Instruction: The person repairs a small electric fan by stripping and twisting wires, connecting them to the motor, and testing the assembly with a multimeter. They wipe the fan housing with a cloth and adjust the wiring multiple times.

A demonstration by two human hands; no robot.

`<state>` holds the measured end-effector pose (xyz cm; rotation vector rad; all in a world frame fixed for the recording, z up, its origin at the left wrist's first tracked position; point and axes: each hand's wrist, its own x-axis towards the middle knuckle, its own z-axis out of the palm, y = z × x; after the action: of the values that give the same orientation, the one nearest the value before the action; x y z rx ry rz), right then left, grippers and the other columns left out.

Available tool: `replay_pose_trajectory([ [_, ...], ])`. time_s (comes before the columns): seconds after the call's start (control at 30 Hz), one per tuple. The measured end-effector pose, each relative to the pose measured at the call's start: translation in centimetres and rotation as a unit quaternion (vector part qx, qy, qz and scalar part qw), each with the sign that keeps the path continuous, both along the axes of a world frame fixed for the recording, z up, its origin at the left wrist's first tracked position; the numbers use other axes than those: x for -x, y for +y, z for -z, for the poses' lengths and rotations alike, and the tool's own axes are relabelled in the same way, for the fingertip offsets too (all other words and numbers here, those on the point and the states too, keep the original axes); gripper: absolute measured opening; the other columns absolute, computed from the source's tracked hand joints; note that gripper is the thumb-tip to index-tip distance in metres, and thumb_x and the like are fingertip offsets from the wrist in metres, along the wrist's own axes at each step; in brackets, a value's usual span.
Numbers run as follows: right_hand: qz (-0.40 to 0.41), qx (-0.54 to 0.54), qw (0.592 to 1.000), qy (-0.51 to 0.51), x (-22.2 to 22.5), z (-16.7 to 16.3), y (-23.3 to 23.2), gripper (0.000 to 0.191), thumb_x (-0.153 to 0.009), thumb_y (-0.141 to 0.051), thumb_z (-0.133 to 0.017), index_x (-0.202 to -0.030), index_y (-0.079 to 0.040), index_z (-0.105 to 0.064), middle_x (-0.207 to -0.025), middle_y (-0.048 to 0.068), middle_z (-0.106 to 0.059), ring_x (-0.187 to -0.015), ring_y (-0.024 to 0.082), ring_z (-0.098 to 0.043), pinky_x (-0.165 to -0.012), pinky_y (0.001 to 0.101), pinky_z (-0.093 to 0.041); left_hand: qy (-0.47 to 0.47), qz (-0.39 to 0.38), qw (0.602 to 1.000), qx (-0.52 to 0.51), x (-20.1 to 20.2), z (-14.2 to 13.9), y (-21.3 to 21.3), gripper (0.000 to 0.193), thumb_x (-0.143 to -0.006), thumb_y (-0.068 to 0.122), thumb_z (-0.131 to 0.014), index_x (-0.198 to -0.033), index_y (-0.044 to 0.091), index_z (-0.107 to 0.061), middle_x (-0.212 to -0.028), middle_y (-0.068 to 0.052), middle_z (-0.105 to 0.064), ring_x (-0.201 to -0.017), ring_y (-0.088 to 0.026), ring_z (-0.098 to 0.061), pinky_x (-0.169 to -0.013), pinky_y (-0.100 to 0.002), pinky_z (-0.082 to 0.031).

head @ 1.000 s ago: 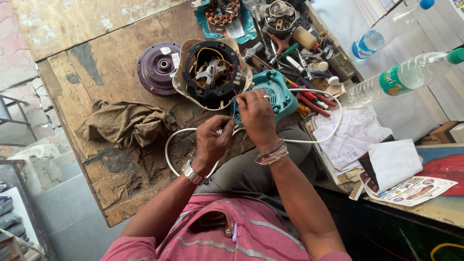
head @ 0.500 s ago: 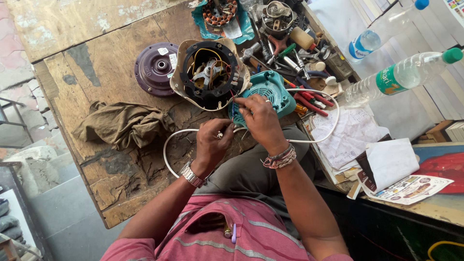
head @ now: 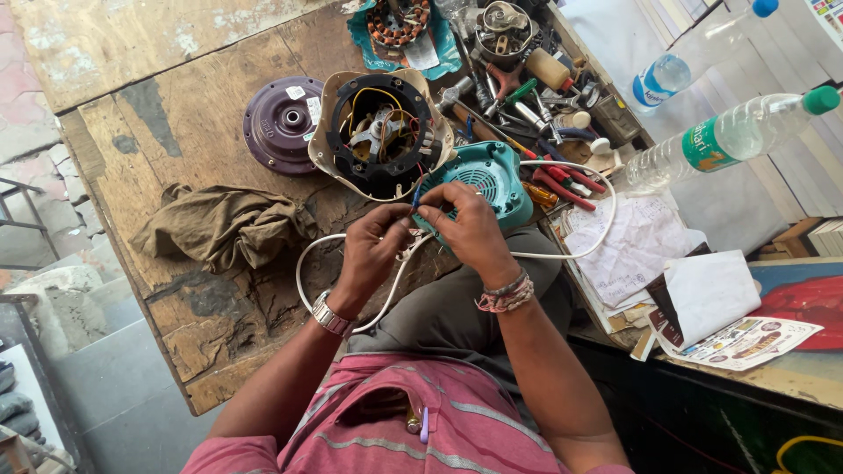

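Left hand (head: 373, 250) and right hand (head: 468, 230) close together, both pinched narrow on the white cord (head: 303, 263) and its wire ends. Touching the right hand's far side, a teal appliance (head: 492, 175). Beyond both, an open motor housing (head: 378, 132); left of the left hand, a brown rag (head: 219, 228) on the wooden desk (head: 176, 114).

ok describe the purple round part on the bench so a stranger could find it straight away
Start at the worn wooden bench and find the cream motor housing with wires inside, beyond the hands. The purple round cover lies flat right beside it, on the side toward the crumpled brown rag. It is the only dark purple disc, with a central hub.
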<state>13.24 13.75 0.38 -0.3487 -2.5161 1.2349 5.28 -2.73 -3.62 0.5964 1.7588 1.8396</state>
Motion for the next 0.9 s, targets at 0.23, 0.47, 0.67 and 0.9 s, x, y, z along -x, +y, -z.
replay_pose_trajectory([
  [0.23,0.034,-0.013,0.999,0.005,-0.6,-0.4,-0.6,0.015,-0.092,-0.020,-0.076,-0.095,-0.005,-0.073,-0.090,0.007,-0.072,-0.093,0.025,-0.066,-0.085,0.0402,-0.051,0.133,-0.036,0.988,0.070,0.1,-0.9,0.4,0.018,-0.098,0.014,-0.069,-0.108,0.000,-0.076,-0.072,0.001,-0.070,-0.062,-0.002,-0.060,-0.053,-0.021,-0.047],
  [0.47,0.130,-0.185,0.972,0.071,-0.2,0.3,-1.5,0.010,-0.093,-0.015,-0.076,-0.089,-0.008,-0.070,-0.092,0.005,-0.069,-0.090,0.027,-0.062,-0.084,0.0438,-0.047,0.084,-0.049,0.994,0.043,-0.2,0.1,1.3,0.015,-0.099,0.012,-0.068,-0.103,-0.001,-0.076,-0.070,-0.001,-0.067,-0.058,-0.004,-0.055,-0.048,-0.022,-0.042],
  [0.67,0.167,-0.278,0.941,0.093,1.5,0.9,-1.0,0.010,-0.093,-0.016,-0.076,-0.093,-0.010,-0.068,-0.093,0.003,-0.067,-0.092,0.024,-0.060,-0.083,0.0436,-0.042,0.011,-0.026,0.999,-0.040,0.1,1.2,1.3,0.016,-0.100,0.011,-0.066,-0.106,-0.003,-0.073,-0.078,0.002,-0.069,-0.064,-0.003,-0.062,-0.054,-0.020,-0.049],
  [0.9,0.195,-0.332,0.918,0.096,3.7,0.8,0.3,0.013,-0.093,-0.021,-0.078,-0.095,-0.013,-0.068,-0.095,0.001,-0.066,-0.097,0.024,-0.059,-0.087,0.0436,-0.040,0.004,-0.007,0.999,-0.040,0.6,1.2,0.8,0.016,-0.101,0.010,-0.065,-0.107,-0.002,-0.073,-0.074,0.000,-0.068,-0.061,-0.003,-0.062,-0.051,-0.020,-0.045],
])
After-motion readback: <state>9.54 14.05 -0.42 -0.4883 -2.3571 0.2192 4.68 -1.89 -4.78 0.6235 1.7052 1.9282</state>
